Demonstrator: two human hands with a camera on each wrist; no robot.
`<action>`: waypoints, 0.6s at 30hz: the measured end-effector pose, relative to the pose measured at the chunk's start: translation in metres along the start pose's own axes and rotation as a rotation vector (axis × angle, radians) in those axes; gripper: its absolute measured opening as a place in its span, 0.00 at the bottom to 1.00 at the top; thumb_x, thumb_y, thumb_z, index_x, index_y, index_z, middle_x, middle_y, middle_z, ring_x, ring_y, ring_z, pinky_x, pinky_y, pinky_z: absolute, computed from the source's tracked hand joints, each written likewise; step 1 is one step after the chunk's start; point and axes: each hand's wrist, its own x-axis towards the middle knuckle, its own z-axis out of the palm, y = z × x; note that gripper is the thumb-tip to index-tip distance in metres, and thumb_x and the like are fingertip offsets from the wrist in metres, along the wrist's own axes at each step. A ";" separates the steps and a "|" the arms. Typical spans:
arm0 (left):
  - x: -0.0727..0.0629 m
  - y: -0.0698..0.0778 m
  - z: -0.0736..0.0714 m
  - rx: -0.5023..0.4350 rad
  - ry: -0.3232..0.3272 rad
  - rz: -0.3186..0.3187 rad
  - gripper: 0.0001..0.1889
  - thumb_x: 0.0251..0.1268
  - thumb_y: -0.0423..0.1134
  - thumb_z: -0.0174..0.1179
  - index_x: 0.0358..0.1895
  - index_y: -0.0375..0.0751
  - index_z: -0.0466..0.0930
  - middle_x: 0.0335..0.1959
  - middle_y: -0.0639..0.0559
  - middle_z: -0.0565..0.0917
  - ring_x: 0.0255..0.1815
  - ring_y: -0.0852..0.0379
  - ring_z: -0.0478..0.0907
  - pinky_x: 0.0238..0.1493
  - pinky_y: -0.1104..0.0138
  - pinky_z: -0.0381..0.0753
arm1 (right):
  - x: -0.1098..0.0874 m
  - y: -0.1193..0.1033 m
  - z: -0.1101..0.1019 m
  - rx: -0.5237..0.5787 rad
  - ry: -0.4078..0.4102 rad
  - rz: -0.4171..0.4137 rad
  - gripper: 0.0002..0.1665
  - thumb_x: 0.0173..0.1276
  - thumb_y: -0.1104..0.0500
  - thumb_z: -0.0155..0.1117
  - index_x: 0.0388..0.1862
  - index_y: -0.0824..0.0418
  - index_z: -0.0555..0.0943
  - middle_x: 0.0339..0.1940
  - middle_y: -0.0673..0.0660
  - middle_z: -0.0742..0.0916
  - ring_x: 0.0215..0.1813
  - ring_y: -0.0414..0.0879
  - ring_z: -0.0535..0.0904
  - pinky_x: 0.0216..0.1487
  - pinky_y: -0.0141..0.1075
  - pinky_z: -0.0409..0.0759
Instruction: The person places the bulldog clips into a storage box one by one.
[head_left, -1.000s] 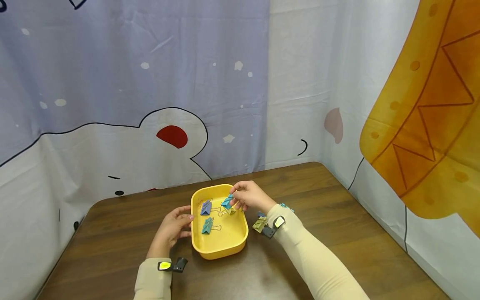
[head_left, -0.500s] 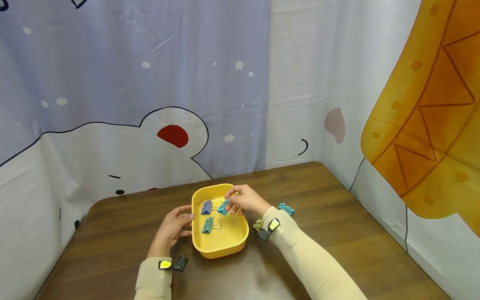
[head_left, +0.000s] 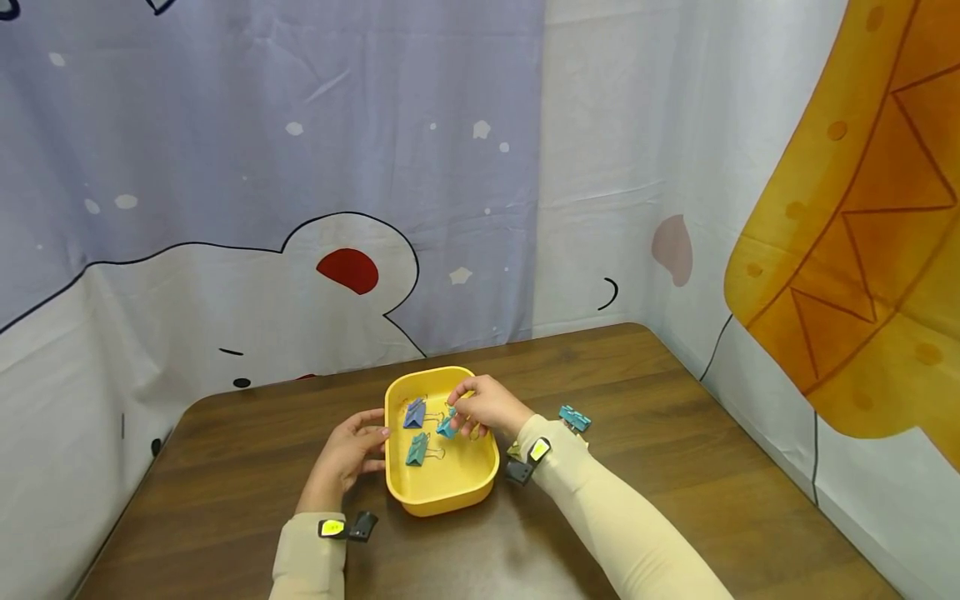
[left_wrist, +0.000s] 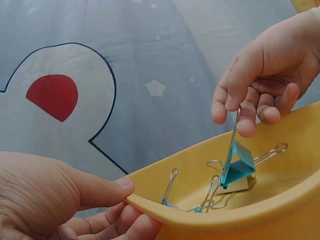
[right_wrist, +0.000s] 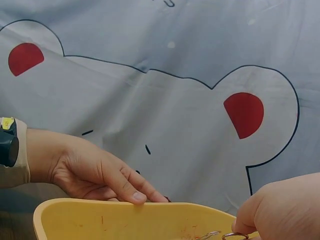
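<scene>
My left hand [head_left: 348,454] grips the left wall of a yellow plastic bin [head_left: 444,505], thumb on the rim and fingers against the outside. Over the bin's right side, my right hand [head_left: 491,405] pinches the wire handle of a light blue binder clip [left_wrist: 241,169] between thumb and forefinger. That clip hangs low inside, overlapping a pale yellow binder clip [left_wrist: 240,186] in the left wrist view. A purple-blue binder clip [head_left: 414,414] and a teal binder clip [head_left: 416,450] lie in the left part of the bin.
On the wooden table [head_left: 675,467], right of the bin, lies another blue binder clip [head_left: 575,417]. A yellow-green clip [head_left: 513,451] is mostly hidden by the right wrist. A printed curtain [head_left: 337,125] hangs behind the table and along its right side.
My right hand has brought the light blue clip down and slightly left, deeper into the bin. The right forearm shifted left, uncovering the blue clip on the table. My left hand stays put.
</scene>
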 end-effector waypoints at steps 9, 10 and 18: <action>-0.002 0.000 0.001 -0.005 -0.005 -0.003 0.25 0.73 0.29 0.58 0.70 0.36 0.67 0.53 0.32 0.79 0.37 0.50 0.81 0.30 0.61 0.89 | 0.005 0.000 0.003 -0.063 -0.012 -0.014 0.09 0.73 0.65 0.54 0.45 0.64 0.81 0.28 0.62 0.90 0.20 0.47 0.82 0.13 0.30 0.70; -0.001 0.000 0.001 -0.006 -0.004 -0.003 0.25 0.73 0.29 0.58 0.70 0.36 0.67 0.53 0.32 0.79 0.37 0.50 0.81 0.30 0.61 0.89 | 0.005 0.000 0.004 -0.065 -0.008 -0.016 0.09 0.72 0.65 0.54 0.45 0.64 0.81 0.29 0.62 0.90 0.21 0.48 0.83 0.13 0.30 0.71; -0.001 0.000 0.000 0.003 0.004 0.003 0.25 0.74 0.29 0.58 0.71 0.36 0.67 0.53 0.33 0.79 0.38 0.51 0.81 0.31 0.61 0.89 | 0.003 -0.001 0.003 -0.093 0.030 -0.026 0.14 0.70 0.67 0.54 0.51 0.70 0.80 0.34 0.66 0.90 0.26 0.54 0.86 0.16 0.30 0.76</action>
